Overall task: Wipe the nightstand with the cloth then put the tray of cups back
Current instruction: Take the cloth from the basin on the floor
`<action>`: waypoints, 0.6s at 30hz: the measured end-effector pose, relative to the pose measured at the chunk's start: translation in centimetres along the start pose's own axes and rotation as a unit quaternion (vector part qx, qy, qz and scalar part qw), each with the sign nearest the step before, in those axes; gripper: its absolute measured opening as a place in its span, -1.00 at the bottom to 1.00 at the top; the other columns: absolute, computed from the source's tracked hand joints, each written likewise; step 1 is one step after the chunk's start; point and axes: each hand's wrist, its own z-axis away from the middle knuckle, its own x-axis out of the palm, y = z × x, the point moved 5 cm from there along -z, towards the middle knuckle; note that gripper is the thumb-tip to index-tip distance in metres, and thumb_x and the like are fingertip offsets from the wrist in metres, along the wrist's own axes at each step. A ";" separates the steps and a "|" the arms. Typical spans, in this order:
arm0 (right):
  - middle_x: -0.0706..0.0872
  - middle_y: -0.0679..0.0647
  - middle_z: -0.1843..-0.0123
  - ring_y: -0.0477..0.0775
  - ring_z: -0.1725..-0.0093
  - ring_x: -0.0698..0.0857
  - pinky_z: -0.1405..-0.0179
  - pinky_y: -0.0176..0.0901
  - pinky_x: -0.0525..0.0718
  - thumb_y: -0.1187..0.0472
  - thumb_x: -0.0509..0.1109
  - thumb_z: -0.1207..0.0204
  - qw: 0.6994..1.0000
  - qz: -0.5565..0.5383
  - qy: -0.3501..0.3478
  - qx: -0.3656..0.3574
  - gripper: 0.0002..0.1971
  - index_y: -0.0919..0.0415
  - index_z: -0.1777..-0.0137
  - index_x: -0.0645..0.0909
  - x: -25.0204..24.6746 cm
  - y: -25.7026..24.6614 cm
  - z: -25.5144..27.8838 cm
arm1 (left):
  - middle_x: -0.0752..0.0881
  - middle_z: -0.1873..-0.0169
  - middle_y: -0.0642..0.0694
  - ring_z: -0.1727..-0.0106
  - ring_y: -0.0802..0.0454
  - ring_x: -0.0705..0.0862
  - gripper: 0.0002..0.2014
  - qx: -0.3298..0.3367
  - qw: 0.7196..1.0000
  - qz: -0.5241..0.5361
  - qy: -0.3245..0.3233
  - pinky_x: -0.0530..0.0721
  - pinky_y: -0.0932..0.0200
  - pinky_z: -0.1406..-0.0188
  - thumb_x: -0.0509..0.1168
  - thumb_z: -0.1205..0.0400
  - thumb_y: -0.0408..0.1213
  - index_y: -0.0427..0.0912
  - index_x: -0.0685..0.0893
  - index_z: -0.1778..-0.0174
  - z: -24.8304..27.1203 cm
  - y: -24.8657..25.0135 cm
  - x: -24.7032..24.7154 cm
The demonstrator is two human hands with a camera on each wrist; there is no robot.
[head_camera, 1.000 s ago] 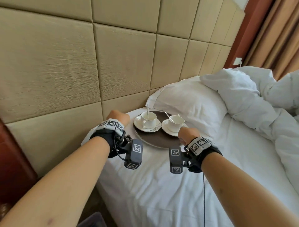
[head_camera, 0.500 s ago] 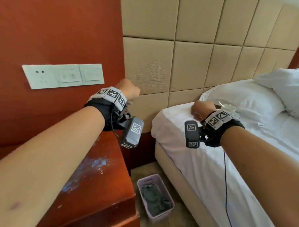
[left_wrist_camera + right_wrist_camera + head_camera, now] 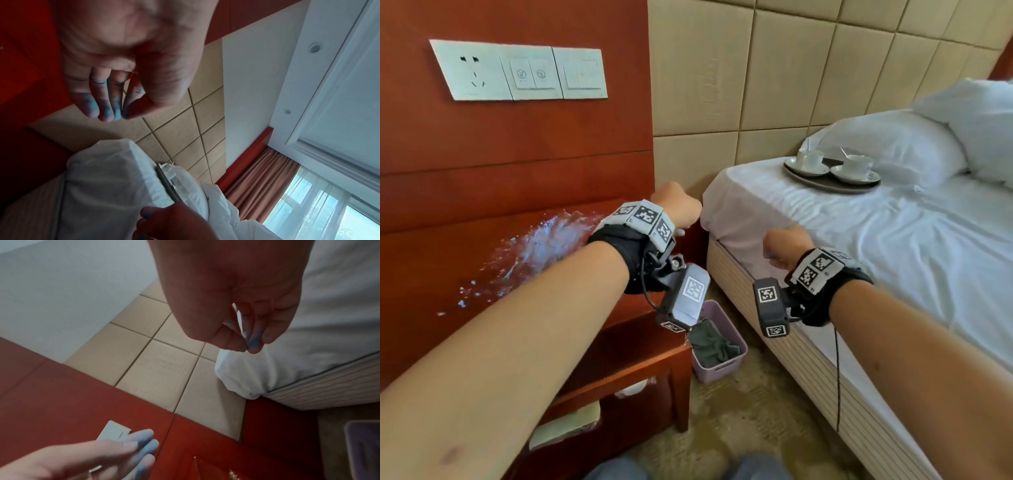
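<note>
The red wooden nightstand at left has a bluish-white smear on its top. A dark round tray with two white cups on saucers lies on the bed, far right of both hands. A grey-green cloth lies in a lavender bin on the floor between nightstand and bed. My left hand hovers over the nightstand's right edge, its blue-stained fingers loosely curled and holding nothing. My right hand hangs by the bed corner, also loosely curled and holding nothing.
A socket and switch panel is on the red wall above the nightstand. Beige padded headboard panels stand behind the bed, with white pillows past the tray. Papers sit on the nightstand's lower shelf. Carpet floor lies below.
My hands have left the tray's edges and moved left and down towards the nightstand. The view swung from the bed to the nightstand. The tray stays on the bed.
</note>
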 end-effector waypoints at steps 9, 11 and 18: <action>0.71 0.10 0.18 -0.02 0.34 0.59 0.39 -0.22 0.50 0.46 0.25 -0.52 0.996 -0.064 -0.056 0.020 -0.79 0.31 0.17 0.72 -1.6 5.6 -5.5 | 0.52 0.35 -0.09 0.32 0.01 0.55 -0.83 -0.101 0.982 0.075 -0.139 0.69 0.15 0.26 0.15 -0.65 -0.46 -0.23 0.54 0.23 -2.9 -1.6 11.6; 0.68 0.11 0.21 -0.02 0.34 0.60 0.37 -0.24 0.49 0.47 0.24 -0.54 0.994 -0.076 -0.075 0.021 -0.80 0.31 0.10 0.69 -1.0 7.3 -6.3 | 0.59 0.33 -0.10 0.27 -0.05 0.64 -0.77 -0.107 0.984 0.047 -0.132 0.78 0.03 0.11 0.20 -0.62 -0.42 -0.18 0.47 0.36 -4.4 -2.8 14.4; 0.65 0.04 0.21 -0.06 0.29 0.62 0.30 -0.27 0.55 0.42 0.25 -0.59 0.975 -0.040 -0.207 0.071 -0.84 0.18 0.03 0.62 2.6 11.5 -10.0 | 0.75 -0.01 -0.32 -0.07 -0.27 0.73 -0.72 -0.149 0.973 -0.142 -0.107 0.70 0.07 -0.02 0.24 -0.59 -0.36 -0.43 0.69 -0.13 -8.5 -8.5 19.6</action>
